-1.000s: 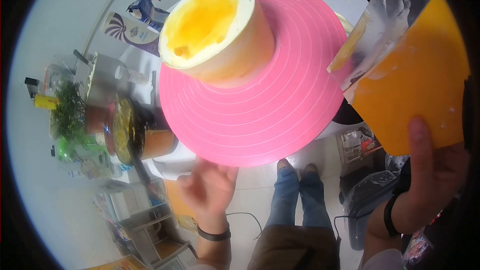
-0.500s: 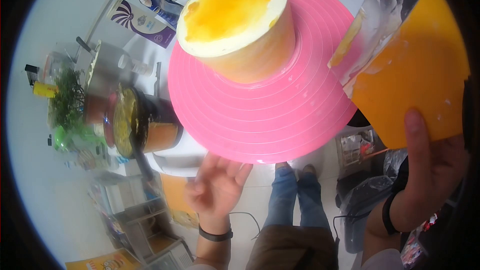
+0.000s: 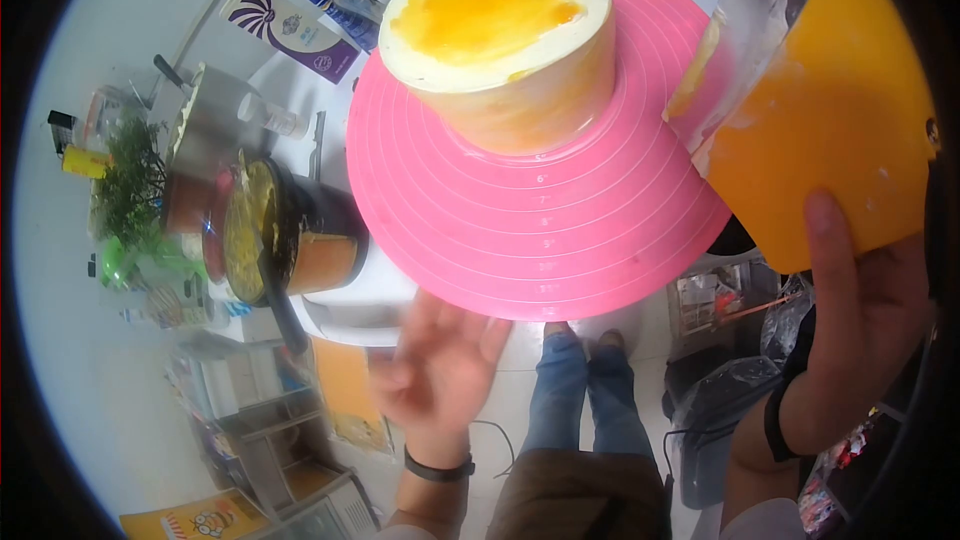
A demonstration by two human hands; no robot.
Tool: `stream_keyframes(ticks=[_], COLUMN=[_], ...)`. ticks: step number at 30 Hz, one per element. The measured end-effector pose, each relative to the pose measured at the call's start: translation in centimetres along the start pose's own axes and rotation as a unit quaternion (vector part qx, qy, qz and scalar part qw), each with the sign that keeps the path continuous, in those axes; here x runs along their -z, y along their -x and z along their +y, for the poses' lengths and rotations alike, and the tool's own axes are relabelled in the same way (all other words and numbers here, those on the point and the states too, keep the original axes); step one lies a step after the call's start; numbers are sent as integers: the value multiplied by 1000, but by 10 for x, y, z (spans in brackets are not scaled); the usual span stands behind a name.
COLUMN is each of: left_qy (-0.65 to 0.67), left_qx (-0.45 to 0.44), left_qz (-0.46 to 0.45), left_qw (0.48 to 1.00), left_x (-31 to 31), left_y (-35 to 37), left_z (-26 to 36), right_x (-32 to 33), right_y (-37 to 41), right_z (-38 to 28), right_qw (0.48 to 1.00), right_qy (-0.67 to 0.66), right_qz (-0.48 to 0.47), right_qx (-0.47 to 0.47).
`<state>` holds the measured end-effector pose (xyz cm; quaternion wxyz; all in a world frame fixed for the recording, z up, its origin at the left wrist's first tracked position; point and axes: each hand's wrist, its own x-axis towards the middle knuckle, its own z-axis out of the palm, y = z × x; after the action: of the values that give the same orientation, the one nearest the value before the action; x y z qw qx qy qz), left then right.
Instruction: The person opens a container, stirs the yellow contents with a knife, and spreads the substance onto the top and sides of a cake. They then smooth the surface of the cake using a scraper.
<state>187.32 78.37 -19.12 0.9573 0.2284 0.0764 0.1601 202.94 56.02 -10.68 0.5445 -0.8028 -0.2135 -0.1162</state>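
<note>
A round cake [image 3: 510,60] stands on a pink turntable [image 3: 540,230] marked with rings and numbers. Its top is cream-white with a glossy yellow-orange patch, and its side shows pale orange streaks. My left hand [image 3: 440,365] is open, palm up, fingertips right at the turntable's front rim and slightly blurred. In my right hand [image 3: 870,300] is a flat orange scraper [image 3: 820,130], the thumb pressed along its face. A clear plastic part [image 3: 735,50] smeared with cream shows along the scraper's left edge, close to the turntable's right side.
Left of the turntable stand a black-rimmed bowl [image 3: 300,230] of yellow cream with a dark-handled spatula [image 3: 280,300], a metal pot [image 3: 215,120], and a purple-and-white carton [image 3: 290,30]. A shelf unit [image 3: 290,440] is lower left. A plastic-covered bin [image 3: 720,420] is lower right.
The turntable has turned, bringing its printed numbers to the front, and the cake's yellow patch has shifted around. My left hand stays at the rim; my right still holds the scraper.
</note>
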Motion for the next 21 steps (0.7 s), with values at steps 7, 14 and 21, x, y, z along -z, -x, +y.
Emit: stream_keyframes(ticks=[7,14,21], left_qy=[-41,-55,-153], left_qx=[57,77,80], left_qz=[-64,-24,25], left_qw=[995,995,985], left_x=[-4,-18,-19], left_y=[0,7,25], left_z=[-17,-12,-17], right_x=[-9,42,94], right_y=[-2,13,51], right_z=[2,12,8], right_qw=[1000,995,909], right_qy=[-8,-60,-330], right_qz=[26,47,15], right_qx=[12,-62,-254])
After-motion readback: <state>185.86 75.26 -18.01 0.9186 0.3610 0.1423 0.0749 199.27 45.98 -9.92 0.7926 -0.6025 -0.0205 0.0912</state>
